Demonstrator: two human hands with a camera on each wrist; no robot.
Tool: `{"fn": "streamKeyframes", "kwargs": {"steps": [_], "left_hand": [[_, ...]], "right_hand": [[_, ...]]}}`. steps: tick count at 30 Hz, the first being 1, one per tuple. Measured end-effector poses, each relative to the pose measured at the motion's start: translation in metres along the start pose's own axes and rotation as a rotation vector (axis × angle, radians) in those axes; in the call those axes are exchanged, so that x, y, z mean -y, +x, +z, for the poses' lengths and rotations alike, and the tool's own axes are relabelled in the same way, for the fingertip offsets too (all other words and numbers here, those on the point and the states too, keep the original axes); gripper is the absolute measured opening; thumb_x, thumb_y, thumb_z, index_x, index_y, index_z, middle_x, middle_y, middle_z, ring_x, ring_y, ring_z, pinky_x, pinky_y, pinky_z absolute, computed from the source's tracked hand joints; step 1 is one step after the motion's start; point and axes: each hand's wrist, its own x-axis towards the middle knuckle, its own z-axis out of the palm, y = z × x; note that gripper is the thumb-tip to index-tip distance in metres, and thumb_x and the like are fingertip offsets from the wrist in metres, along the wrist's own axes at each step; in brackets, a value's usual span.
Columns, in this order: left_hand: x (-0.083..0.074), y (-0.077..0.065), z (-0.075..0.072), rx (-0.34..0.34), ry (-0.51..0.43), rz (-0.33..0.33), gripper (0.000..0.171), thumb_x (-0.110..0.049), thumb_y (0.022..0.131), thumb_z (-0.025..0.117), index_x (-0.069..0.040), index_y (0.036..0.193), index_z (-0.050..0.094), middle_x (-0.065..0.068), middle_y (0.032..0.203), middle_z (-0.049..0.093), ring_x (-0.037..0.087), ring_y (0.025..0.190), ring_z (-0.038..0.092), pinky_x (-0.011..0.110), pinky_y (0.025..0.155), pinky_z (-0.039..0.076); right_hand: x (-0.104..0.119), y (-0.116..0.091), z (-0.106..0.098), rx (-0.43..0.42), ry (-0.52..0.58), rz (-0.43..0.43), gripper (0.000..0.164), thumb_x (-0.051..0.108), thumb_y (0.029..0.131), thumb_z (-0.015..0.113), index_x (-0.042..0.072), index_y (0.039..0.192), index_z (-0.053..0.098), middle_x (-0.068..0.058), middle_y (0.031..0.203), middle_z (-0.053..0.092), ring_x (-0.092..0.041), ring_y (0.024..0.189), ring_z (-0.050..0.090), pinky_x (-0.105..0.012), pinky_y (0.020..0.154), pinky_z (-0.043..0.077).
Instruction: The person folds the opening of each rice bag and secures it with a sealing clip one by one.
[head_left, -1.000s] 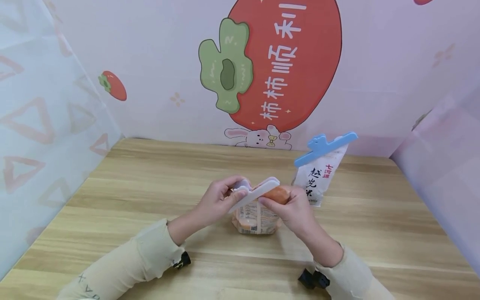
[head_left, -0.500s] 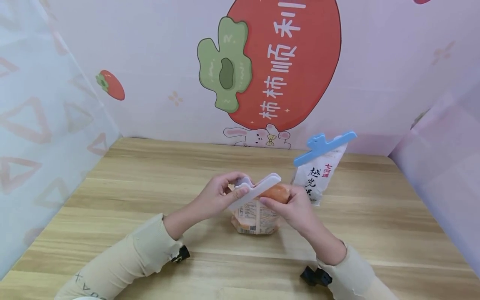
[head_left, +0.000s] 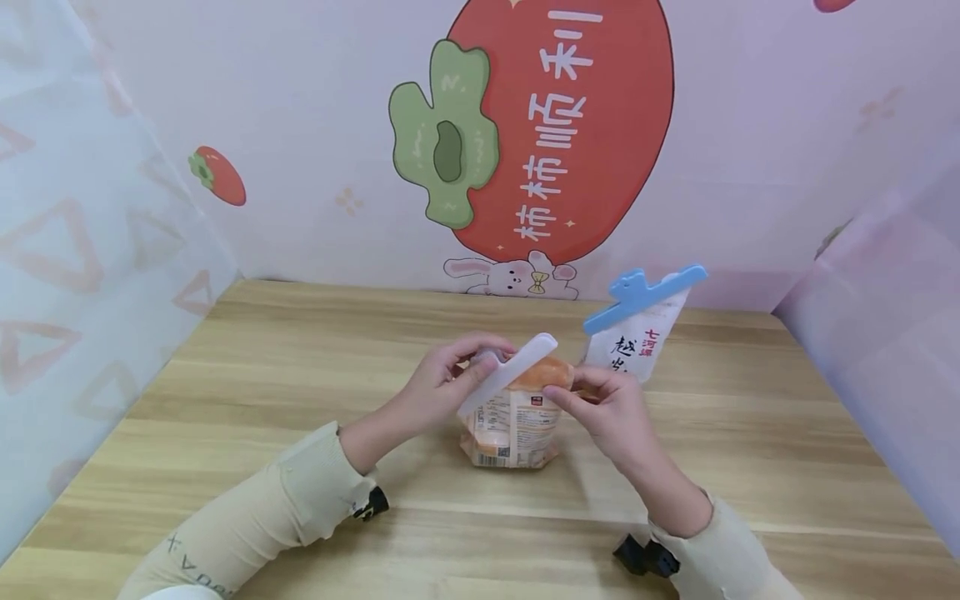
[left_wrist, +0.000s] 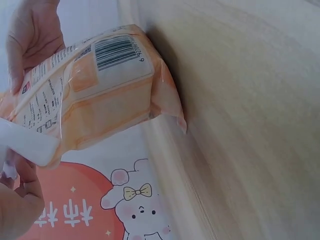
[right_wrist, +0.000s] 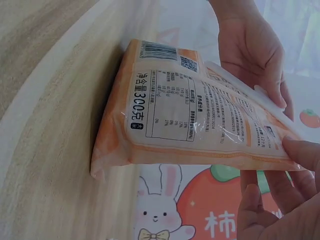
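An orange-and-white food bag [head_left: 517, 433] stands on the table between the hands, its printed back with a barcode facing the person. My left hand [head_left: 442, 379] pinches the handle of a pale white bag clip [head_left: 510, 375], which lies aslant across the upper left part of the bag. With thumb and fingers my right hand [head_left: 611, 412] pinches the bag's top right corner. In the right wrist view the bag [right_wrist: 170, 105] shows its nutrition table, and the clip [right_wrist: 245, 92] runs along its far edge. Whether the clip's two bars are fully closed cannot be told.
A white bag [head_left: 637, 342] with a blue clip [head_left: 645, 300] along its top stands behind the right hand. The wooden table [head_left: 300, 350] meets a printed backdrop [head_left: 330, 150] at its far edge. A white rounded rim [head_left: 180, 593] shows at the bottom left.
The clip in my left hand has tilted more steeply and shifted slightly left. My right hand has moved right to the bag's corner, uncovering more of the printed back.
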Motion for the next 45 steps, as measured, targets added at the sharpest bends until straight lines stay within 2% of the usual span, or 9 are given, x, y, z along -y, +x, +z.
{"fn": "streamKeyframes", "kwargs": {"steps": [6,15,20,26,29,33,37,41,45], "left_hand": [[0.0,0.002,-0.001,-0.034,0.006,-0.013,0.021,-0.012,0.101,0.057,-0.01,0.117,0.07,0.007,0.113,0.071,0.018,0.089,0.062,0.029,0.07,0.055],[-0.003,-0.002,-0.006,0.007,0.043,-0.049,0.026,-0.016,0.098,0.063,-0.01,0.123,0.063,0.007,0.111,0.069,0.018,0.089,0.062,0.029,0.069,0.056],[-0.006,-0.002,-0.011,0.043,0.062,-0.113,0.032,-0.018,0.095,0.068,-0.01,0.125,0.062,0.007,0.107,0.067,0.019,0.088,0.061,0.03,0.07,0.055],[-0.009,-0.004,-0.014,0.074,0.072,-0.152,0.031,-0.018,0.093,0.071,-0.009,0.122,0.064,0.006,0.106,0.068,0.018,0.087,0.061,0.031,0.07,0.055],[-0.009,-0.008,-0.015,0.097,0.09,-0.167,0.036,-0.019,0.092,0.073,-0.009,0.125,0.063,0.004,0.106,0.068,0.019,0.092,0.061,0.03,0.068,0.055],[-0.003,-0.016,-0.019,0.124,0.12,-0.183,0.043,-0.021,0.089,0.075,-0.011,0.128,0.061,0.003,0.107,0.068,0.023,0.099,0.06,0.027,0.064,0.053],[0.005,-0.031,-0.024,0.15,0.174,-0.227,0.046,-0.026,0.087,0.078,-0.015,0.129,0.061,0.002,0.113,0.066,0.023,0.103,0.059,0.027,0.064,0.05],[0.011,-0.048,-0.023,0.173,0.264,-0.262,0.051,-0.029,0.082,0.082,-0.014,0.126,0.061,0.001,0.117,0.066,0.019,0.102,0.061,0.036,0.078,0.053],[0.014,-0.06,-0.016,0.177,0.308,-0.284,0.056,-0.025,0.079,0.085,-0.012,0.127,0.06,0.001,0.119,0.066,0.017,0.097,0.064,0.046,0.09,0.052]], "right_hand": [[0.006,0.0,0.003,0.003,-0.004,0.01,0.02,0.007,0.089,0.073,-0.006,0.104,0.073,-0.021,0.097,0.074,-0.006,0.083,0.066,-0.022,0.077,0.057],[0.007,-0.001,0.0,0.033,-0.047,0.068,0.024,0.013,0.089,0.074,-0.003,0.107,0.073,-0.011,0.096,0.075,-0.011,0.082,0.064,-0.023,0.077,0.056],[0.003,-0.002,-0.002,0.054,-0.04,0.033,0.021,0.011,0.089,0.074,-0.003,0.104,0.073,-0.007,0.093,0.074,-0.009,0.08,0.066,-0.024,0.076,0.058],[0.0,-0.004,-0.003,0.096,-0.035,-0.016,0.02,0.01,0.088,0.075,-0.003,0.103,0.072,-0.015,0.098,0.072,-0.01,0.083,0.069,-0.024,0.077,0.059],[0.0,-0.007,-0.007,0.127,-0.05,-0.027,0.023,0.009,0.087,0.075,-0.002,0.107,0.071,-0.017,0.104,0.07,-0.013,0.091,0.068,-0.031,0.083,0.06],[-0.002,-0.012,-0.014,0.149,-0.123,-0.005,0.034,0.011,0.086,0.077,0.0,0.117,0.068,-0.017,0.116,0.069,-0.024,0.109,0.065,-0.047,0.094,0.056],[-0.005,-0.021,-0.022,0.178,-0.203,0.012,0.048,0.015,0.084,0.079,0.002,0.127,0.061,-0.019,0.127,0.063,-0.038,0.117,0.06,-0.058,0.094,0.053],[-0.012,-0.029,-0.026,0.211,-0.239,0.032,0.054,0.016,0.082,0.081,0.005,0.13,0.058,-0.018,0.129,0.057,-0.041,0.116,0.059,-0.058,0.091,0.054],[-0.02,-0.034,-0.023,0.245,-0.232,0.058,0.051,0.016,0.083,0.081,0.005,0.127,0.058,-0.017,0.126,0.059,-0.038,0.112,0.062,-0.05,0.089,0.057]]}}
